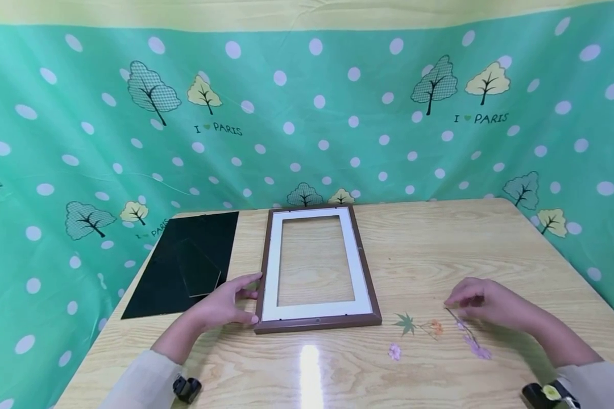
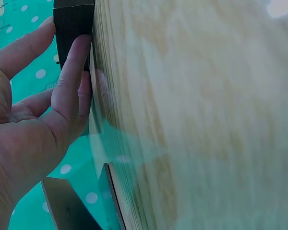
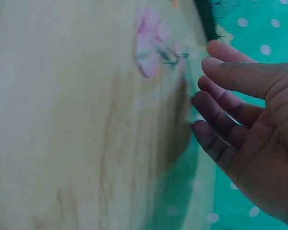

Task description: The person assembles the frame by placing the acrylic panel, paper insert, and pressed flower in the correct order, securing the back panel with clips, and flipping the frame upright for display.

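In pale sleeves [image 1: 142,379], nearest; touching brown frame [image 1: 317,324] with left hand [image 1: 222,307], spread; at purple sprig [image 1: 478,350] with right hand [image 1: 496,307], cannot tell if pinching.

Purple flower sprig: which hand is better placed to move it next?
Probably the right hand: it is right at the stem's end of the purple flower sprig, while the left hand touches the brown frame, farther away.
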{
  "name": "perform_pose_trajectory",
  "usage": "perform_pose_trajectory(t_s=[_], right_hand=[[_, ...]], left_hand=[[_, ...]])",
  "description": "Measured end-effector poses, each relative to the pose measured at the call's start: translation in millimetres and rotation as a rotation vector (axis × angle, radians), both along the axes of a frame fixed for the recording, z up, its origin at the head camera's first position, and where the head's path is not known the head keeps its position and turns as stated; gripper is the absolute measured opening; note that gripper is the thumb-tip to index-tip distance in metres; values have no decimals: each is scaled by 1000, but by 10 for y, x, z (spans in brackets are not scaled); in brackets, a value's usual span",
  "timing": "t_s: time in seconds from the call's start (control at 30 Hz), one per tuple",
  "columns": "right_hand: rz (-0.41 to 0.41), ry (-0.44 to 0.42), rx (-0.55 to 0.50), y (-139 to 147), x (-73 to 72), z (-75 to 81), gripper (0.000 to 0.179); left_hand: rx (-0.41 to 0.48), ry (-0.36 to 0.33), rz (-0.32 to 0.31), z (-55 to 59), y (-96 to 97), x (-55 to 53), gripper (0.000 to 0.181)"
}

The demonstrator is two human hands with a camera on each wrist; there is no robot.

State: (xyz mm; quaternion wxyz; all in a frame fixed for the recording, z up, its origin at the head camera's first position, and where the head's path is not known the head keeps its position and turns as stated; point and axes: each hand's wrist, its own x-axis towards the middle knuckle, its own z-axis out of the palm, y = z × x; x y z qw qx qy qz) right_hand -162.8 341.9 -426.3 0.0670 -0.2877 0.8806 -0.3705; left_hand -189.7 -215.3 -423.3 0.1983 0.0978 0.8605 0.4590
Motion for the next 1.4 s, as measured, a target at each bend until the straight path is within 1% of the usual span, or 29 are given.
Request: perform_pose_trajectory(t_s=[0.1, 0.2, 0.3, 0.37, 0.47, 0.53, 0.63, 0.73, 0.83, 1.0, 1.13, 1.23, 1.33, 1.4], right_hand=[[55, -33, -9, 2, -52, -35, 17], [59, -11, 7, -7, -78, -54, 16], [26, 37, 34, -19, -87, -66, 13], [-12, 69, 52, -19, -89, -73, 12], [-62, 101, 75, 3, -85, -78, 14], [-79, 97, 69, 27, -83, -82, 16], [-80, 67, 61, 62, -90, -86, 15], [-68, 36, 55, 84, -101, -93, 14], [-38, 38, 68, 101, -111, -111, 15], [26, 71, 94, 114, -106, -139, 18], [54, 97, 112, 100, -102, -140, 19], [63, 96, 135, 89, -101, -132, 20], [73, 82, 139, 88, -95, -115, 19], [65, 37, 140, 93, -89, -93, 15]], left_hand=[[3, 4, -19, 7, -8, 3, 91], [4, 2, -22, 11, -8, 6, 91], [2, -3, -9, 8, -5, 8, 91], [1, -5, -4, 2, -5, 6, 91], [-2, -4, -1, -2, -2, 4, 91], [-6, -2, 1, -5, -1, 2, 91], [-11, 0, 3, -1, 0, 6, 91], [-13, 1, 7, 8, 4, 13, 91], [-17, -1, 14, 10, 10, 15, 91], [-27, 0, 26, 12, 13, 21, 90], [-33, 8, 31, 21, 10, 30, 90], [-33, 7, 31, 20, 11, 30, 89], [-35, 6, 30, 17, 14, 33, 89], [-37, 6, 31, 14, 15, 31, 89]])
